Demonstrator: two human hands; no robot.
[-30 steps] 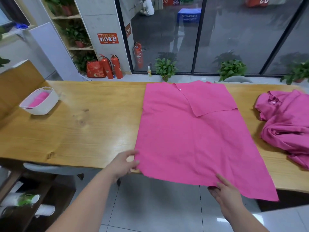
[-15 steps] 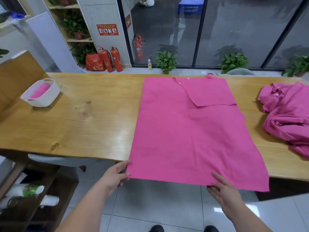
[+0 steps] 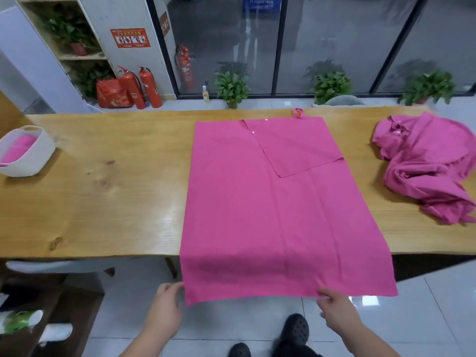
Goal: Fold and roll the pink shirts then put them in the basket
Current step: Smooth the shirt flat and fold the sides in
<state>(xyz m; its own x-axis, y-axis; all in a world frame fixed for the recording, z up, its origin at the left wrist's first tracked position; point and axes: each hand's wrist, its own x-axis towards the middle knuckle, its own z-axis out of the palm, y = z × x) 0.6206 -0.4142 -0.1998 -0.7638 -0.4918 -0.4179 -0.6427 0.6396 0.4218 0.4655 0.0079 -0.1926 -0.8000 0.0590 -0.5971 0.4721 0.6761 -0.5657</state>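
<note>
Bare table is lying open between the basket and the spread shirt; a crumpled pile is crowding the right end.

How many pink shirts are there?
3: a flat shirt on the table, a rolled shirt in the white basket, a crumpled heap at right, maybe hiding more.

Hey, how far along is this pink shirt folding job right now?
Done: one rolled shirt sits in the basket. In hand: the flat shirt lies spread on the table, one flap folded in, left hand and right hand holding its near hem past the edge. Left: roll it, basket it, then tackle the crumpled pile.
</note>
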